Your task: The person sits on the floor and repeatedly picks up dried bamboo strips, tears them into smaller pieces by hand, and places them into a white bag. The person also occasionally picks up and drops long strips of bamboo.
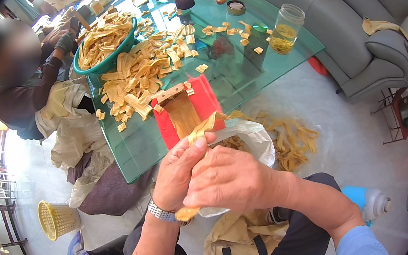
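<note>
My left hand, with a metal-band watch on its wrist, pinches a long tan strip of what looks like dried plant material. My right hand is closed tightly beside it, its knuckles against the left palm. Below the right fist sticks out a yellow-orange end; whether it belongs to the strip or to a handle is hidden. Just beyond both hands, a wooden board with a wooden crosspiece lies on a red cloth at the glass table's edge.
Cut tan pieces cover the glass table beside a heaped green basin. Under my hands sits a white sack; long strips lie on the floor. A glass jar stands right. Another person works at left.
</note>
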